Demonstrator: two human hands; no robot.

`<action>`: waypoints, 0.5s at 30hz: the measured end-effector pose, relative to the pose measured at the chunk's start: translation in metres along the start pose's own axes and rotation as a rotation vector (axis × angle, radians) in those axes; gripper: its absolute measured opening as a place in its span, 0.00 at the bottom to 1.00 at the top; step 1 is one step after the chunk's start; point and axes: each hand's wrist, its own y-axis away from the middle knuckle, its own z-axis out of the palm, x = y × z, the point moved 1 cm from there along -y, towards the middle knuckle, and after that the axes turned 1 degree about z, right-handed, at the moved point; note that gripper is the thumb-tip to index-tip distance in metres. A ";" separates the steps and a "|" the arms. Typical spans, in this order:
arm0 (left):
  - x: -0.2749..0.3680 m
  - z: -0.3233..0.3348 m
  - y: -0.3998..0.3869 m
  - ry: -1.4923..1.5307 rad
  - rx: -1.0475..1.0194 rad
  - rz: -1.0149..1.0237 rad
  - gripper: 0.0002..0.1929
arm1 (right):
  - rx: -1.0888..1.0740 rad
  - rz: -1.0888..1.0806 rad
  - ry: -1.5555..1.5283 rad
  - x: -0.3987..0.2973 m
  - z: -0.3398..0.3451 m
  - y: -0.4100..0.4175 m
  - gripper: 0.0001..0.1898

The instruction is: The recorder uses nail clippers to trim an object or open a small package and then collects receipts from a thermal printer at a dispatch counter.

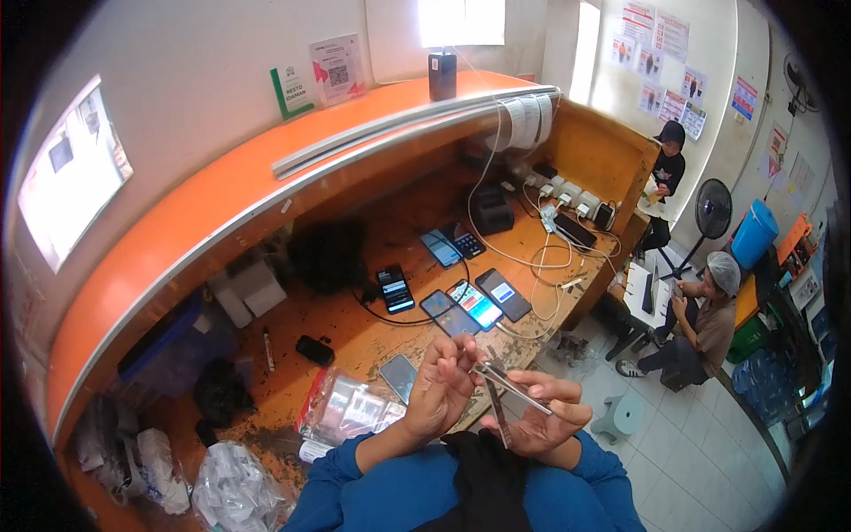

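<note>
My right hand [548,412] holds two thin flat pieces [497,405], seen nearly edge-on and spread apart in a V. One has a silvery edge; whether they are a phone, a case or glass I cannot tell. Where the pieces meet, the fingertips of my left hand [442,382] pinch their upper end. Beside my left wrist lies a clear plastic bag with a red edge [359,409], holding flat packets. A phone [399,376] rests just beyond it. Farther up the desk, a phone with a lit, colourful screen [475,304] lies between a dark-screened phone [452,316] and a grey phone [503,294].
More phones [395,289] lie on the worn orange desk [359,346]. White chargers [565,198] and cables crowd its right end near a black printer [490,209]. Plastic bags [236,489] sit at left. A seated person [711,312], a stool [618,415] and a fan [713,209] are at right.
</note>
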 end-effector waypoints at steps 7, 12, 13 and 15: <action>0.000 0.002 0.000 -0.110 -0.047 0.072 0.09 | -0.070 -0.035 0.031 0.002 0.006 0.000 0.33; -0.001 0.002 0.000 -0.170 -0.050 0.114 0.08 | -0.087 -0.022 -0.001 0.000 0.009 0.001 0.32; -0.001 0.001 0.000 -0.192 -0.055 0.128 0.08 | -0.084 -0.025 -0.009 0.000 0.009 0.001 0.31; -0.001 -0.002 0.000 -0.214 -0.066 0.142 0.08 | -0.091 -0.028 -0.008 0.000 0.009 -0.001 0.31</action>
